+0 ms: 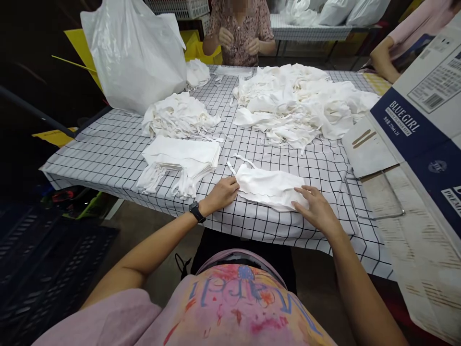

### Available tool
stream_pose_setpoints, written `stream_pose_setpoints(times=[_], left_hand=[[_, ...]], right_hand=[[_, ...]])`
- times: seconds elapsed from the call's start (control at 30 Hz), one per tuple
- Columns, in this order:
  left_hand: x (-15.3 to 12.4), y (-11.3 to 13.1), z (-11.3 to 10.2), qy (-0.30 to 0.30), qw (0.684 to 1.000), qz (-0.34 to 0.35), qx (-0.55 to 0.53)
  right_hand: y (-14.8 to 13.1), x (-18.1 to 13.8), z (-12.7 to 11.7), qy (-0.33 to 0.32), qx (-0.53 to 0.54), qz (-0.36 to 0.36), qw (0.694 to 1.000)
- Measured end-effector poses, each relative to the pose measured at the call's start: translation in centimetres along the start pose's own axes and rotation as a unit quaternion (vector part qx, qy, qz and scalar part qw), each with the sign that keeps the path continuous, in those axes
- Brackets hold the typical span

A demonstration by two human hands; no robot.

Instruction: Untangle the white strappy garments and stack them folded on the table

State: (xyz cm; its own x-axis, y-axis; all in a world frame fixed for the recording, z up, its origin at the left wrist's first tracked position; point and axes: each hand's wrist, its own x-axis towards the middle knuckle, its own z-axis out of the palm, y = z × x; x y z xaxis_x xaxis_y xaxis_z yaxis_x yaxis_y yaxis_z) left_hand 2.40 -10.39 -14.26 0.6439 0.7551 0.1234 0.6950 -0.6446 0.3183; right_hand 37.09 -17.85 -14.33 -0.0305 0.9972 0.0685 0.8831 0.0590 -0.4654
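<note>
A flat white cloth pouch [270,187] with thin strings at its left end lies on the table in front of me. My left hand [225,191], with a dark watch at the wrist, is closed on the pouch's left end. At the other end, the fingers and thumb of my right hand [313,206] are spread and rest on the cloth. To the left sits a neat stack of similar white pouches [183,154], their strings hanging in bunches toward the front edge. Behind that stack is a loose heap of white pouches [178,115].
A large white heap [295,101] covers the back right of the checked tablecloth [248,226]. A full white plastic bag [133,57] stands at back left. On the right, a cardboard box [414,144] and a wire loop [389,216] border my space. A co-worker [239,33] sits opposite.
</note>
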Motion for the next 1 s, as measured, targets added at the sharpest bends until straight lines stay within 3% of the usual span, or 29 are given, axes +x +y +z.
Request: stream_pose_setpoints(times=[0.07,0.17,0.3,0.4,0.57,0.67,0.8,0.87,0.93,1.0], left_hand=[[-0.1,0.0,0.1,0.002,1.000,-0.007,0.009],[-0.3,-0.1,0.4,0.014,0.999,-0.034,0.023],[-0.1,0.1,0.4,0.103,0.991,-0.084,-0.017],[0.4,0.4,-0.7,0.162,0.974,-0.136,-0.082],[1.5,0.3,-3.2,0.206,0.941,-0.177,-0.203],[2.6,-0.2,-4.3,0.233,0.898,-0.183,-0.326],[4.6,0.0,-6.3,0.294,0.815,-0.159,-0.473],[5.5,1.0,-7.7,0.309,0.794,-0.131,-0.507],[6.2,2.6,-9.0,0.296,0.792,-0.098,-0.525],[6.6,4.4,-10.1,0.264,0.795,-0.063,-0.543]], right_hand=[[0.0,0.1,0.4,-0.007,-0.013,0.003,1.000],[0.2,0.1,0.6,0.039,-0.001,0.021,0.999],[0.1,0.2,-0.6,0.118,0.028,0.045,0.992],[-0.5,0.5,-2.2,0.140,0.026,0.076,0.987],[-1.7,1.0,-4.8,0.136,0.061,0.130,0.980],[-2.1,1.0,-6.3,0.083,0.083,0.136,0.984],[-2.7,0.6,-7.7,-0.097,0.104,0.053,0.988],[-3.4,0.5,-8.0,-0.174,0.118,-0.003,0.978],[-4.4,0.8,-8.1,-0.197,0.135,-0.046,0.970],[-6.0,1.5,-7.9,-0.160,0.152,-0.078,0.972]])
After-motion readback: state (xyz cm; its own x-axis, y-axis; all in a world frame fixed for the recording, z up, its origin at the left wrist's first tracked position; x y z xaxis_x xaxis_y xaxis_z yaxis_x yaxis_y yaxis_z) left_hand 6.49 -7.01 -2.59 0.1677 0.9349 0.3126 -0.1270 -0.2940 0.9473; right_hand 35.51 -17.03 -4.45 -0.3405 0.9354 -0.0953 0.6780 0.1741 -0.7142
